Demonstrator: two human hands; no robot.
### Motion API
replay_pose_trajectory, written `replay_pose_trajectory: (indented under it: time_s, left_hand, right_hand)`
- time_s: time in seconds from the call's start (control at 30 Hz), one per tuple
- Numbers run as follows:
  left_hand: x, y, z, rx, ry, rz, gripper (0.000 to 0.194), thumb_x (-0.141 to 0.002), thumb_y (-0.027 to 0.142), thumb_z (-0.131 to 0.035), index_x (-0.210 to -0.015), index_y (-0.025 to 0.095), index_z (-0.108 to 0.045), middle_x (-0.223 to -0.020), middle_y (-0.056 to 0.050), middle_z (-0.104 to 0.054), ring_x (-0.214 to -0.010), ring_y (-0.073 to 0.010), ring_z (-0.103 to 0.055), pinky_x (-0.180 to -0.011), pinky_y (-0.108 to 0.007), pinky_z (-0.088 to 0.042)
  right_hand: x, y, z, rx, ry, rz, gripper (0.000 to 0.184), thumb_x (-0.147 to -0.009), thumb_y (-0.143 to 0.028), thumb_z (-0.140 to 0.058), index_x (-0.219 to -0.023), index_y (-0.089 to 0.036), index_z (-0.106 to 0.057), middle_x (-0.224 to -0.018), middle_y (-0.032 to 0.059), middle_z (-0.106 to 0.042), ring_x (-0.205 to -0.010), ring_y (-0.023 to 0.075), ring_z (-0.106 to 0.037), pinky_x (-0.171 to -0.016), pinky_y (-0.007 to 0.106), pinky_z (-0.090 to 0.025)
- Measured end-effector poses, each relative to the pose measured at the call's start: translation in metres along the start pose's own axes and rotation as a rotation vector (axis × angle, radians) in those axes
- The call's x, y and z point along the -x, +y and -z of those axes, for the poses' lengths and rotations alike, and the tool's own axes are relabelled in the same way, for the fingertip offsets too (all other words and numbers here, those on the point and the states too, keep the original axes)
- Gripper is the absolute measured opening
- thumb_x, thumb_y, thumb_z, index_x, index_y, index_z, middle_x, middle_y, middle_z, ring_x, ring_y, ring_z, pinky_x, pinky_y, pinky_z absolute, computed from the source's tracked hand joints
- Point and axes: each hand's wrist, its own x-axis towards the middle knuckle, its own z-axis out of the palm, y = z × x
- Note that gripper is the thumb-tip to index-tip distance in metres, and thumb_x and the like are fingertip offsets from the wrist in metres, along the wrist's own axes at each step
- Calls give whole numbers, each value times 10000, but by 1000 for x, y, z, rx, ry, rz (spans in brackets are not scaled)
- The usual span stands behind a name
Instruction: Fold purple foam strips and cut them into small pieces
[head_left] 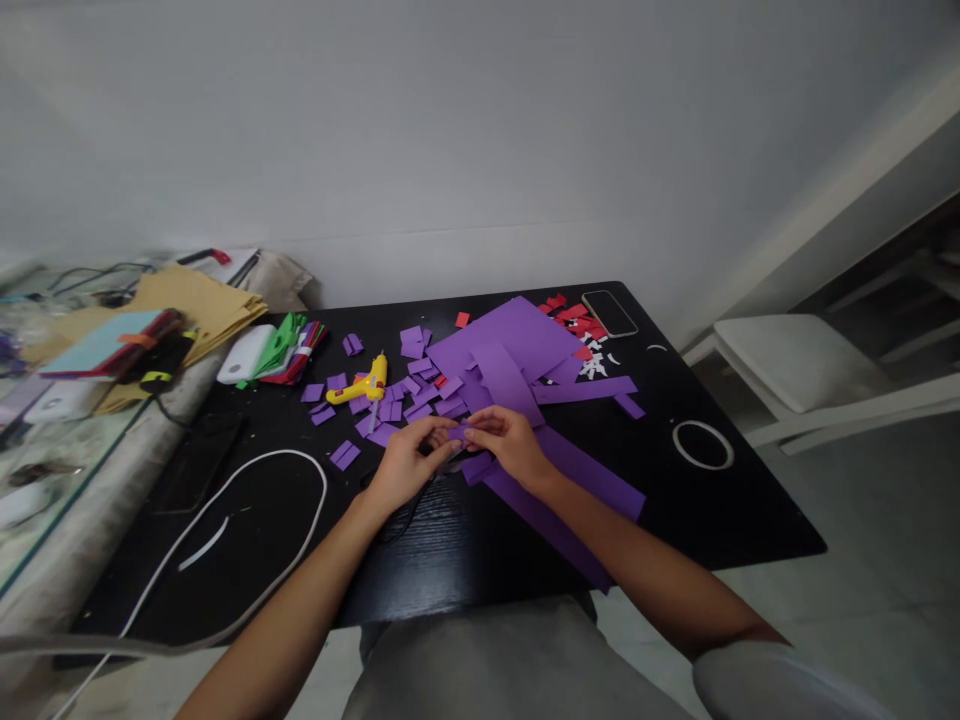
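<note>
Between the fingertips of both hands, low over the black table (427, 560), is a small purple foam or paper piece (459, 432). My left hand (415, 455) pinches its left side, and my right hand (506, 440) pinches its right side. Fingers cover much of the piece. Beyond the left hand lies a yellow glue gun (360, 388) among many small cut purple pieces (424, 385). Large purple sheets (506, 335) and a curved purple strip (504, 375) spread behind and beneath the right hand and forearm.
A white cable (281, 455) loops across the table's left part. Red scraps (577, 318), white scraps (594, 358) and a phone (610, 313) lie at the back right. A white ring (703, 445) sits at right. Folded green and red sheets (285, 350) lie at left, and a white chair (795, 365) stands beyond.
</note>
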Motion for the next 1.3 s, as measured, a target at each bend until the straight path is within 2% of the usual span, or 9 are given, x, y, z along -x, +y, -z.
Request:
replay_pose_trajectory:
  time_s: [0.17, 0.33, 0.67, 0.83, 0.93, 1.1, 1.3]
  left_hand:
    - [0, -3, 5, -170, -18, -76, 275, -882, 386, -709, -1098, 215, -705, -821, -14, -688, -732, -162, -636, -691, -275, -507]
    - [0, -5, 6, -226, -10, -133, 252, -916, 378, -667, -1105, 213, -694, -846, -28, -696, -752, -169, -644, -705, -276, -514]
    - [1, -5, 5, -252, 42, -125, 245, -907, 375, -674, -1084, 206, -692, -820, -24, -691, -708, -166, -632, -675, -274, -504]
    - [0, -1, 5, -216, 82, -80, 219, -901, 387, -678, -1012, 204, -718, -841, -33, -722, -719, -171, -645, -675, -278, -497]
    - [-1, -2, 5, -216, 61, -89, 200, -937, 384, -632, -974, 211, -726, -881, -38, -744, -756, -175, -664, -710, -283, -501]
    - [1, -4, 5, -199, 18, -102, 233, -986, 374, -554, -928, 205, -703, -752, -14, -692, -679, -159, -641, -670, -265, -487]
    - [0, 1, 3, -222, -24, -71, 279, -1014, 366, -490, -894, 187, -666, -721, -6, -662, -661, -144, -626, -662, -249, -477]
  right_hand:
    - [0, -1, 2, -27, -20, -46, 362, -594, -353, -887, -853, -179, -703, -678, -10, -719, -652, 164, -692, -686, 322, -591]
    - [0, -5, 1, -48, -38, -81, 344, -599, -357, -888, -837, -175, -719, -726, 1, -734, -675, 162, -703, -698, 309, -586]
    - [-4, -1, 3, -118, -68, -122, 360, -658, -436, -852, -864, -173, -717, -725, 9, -720, -666, 159, -713, -650, 280, -586]
    - [-2, -4, 2, -121, -101, -119, 362, -658, -401, -860, -907, -177, -722, -804, 22, -747, -671, 150, -707, -661, 284, -583]
    - [-1, -4, 1, -106, -101, -108, 373, -629, -366, -883, -901, -176, -712, -815, 18, -750, -696, 159, -710, -681, 298, -585]
    - [-1, -3, 0, -55, -87, -88, 329, -640, -385, -871, -833, -179, -702, -716, -12, -713, -663, 150, -686, -662, 288, -579]
    - [-1, -3, 0, -20, -101, -71, 318, -664, -422, -848, -800, -181, -692, -693, -15, -695, -652, 147, -666, -671, 293, -562]
